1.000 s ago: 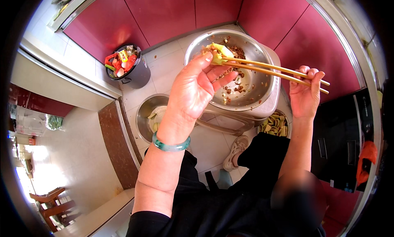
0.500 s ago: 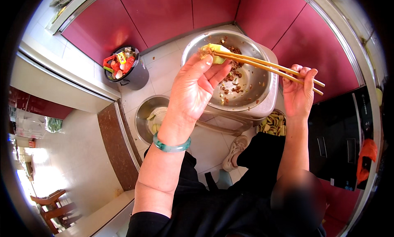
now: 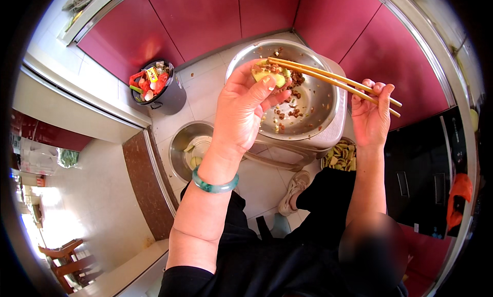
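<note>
My left hand (image 3: 237, 112), with a green bangle (image 3: 215, 188) on its wrist, is closed on a pale green vegetable slice (image 3: 280, 80) bearing brown minced filling. Its thumb lies across the near side of the slice. My right hand (image 3: 372, 117) grips a pair of wooden chopsticks (image 3: 334, 78) near their back ends. The chopstick tips touch the far edge of the slice. Beneath both hands is a large steel basin (image 3: 335, 112) with more brown filling (image 3: 296, 112) scattered inside.
The basin rests on a beige plastic stool (image 3: 336, 71). On the tiled floor stand a smaller steel bowl (image 3: 177, 152) with pale pieces, a tray of cut vegetable pieces (image 3: 341, 155) by my leg, and a full black bin (image 3: 172, 99). Red cabinets (image 3: 272, 9) line the far side.
The slice has turned in my left hand, so its filling now shows. The chopstick tips have shifted up to its far edge, and my right hand has moved slightly left.
</note>
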A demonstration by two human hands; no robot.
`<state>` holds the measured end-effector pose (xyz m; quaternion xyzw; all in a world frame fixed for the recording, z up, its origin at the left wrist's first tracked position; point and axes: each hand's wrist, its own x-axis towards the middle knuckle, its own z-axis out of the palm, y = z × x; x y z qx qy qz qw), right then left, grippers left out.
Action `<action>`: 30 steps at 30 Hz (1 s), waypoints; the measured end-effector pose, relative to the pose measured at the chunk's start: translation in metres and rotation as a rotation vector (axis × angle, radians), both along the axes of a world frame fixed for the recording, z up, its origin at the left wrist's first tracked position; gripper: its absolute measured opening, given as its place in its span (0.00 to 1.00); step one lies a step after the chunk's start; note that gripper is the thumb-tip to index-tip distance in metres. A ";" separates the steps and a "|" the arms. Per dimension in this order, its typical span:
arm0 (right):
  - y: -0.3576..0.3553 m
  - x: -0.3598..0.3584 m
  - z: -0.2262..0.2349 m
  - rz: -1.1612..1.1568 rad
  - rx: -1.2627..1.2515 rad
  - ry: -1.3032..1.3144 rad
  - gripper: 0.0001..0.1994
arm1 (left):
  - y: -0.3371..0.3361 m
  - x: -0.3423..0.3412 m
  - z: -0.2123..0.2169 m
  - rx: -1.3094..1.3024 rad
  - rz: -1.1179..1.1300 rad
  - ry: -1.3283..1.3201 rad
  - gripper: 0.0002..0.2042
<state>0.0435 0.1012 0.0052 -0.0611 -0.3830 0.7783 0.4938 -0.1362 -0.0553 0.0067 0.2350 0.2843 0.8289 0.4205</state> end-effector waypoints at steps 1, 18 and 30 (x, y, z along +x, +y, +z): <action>0.001 0.001 -0.001 -0.005 -0.001 -0.006 0.16 | 0.000 0.001 0.001 0.005 0.005 -0.018 0.14; 0.003 0.001 -0.005 0.060 -0.026 -0.017 0.16 | 0.001 -0.003 0.000 -0.031 0.098 0.196 0.18; 0.012 0.009 -0.008 0.130 -0.129 0.069 0.15 | -0.007 -0.009 0.007 0.064 0.049 0.157 0.16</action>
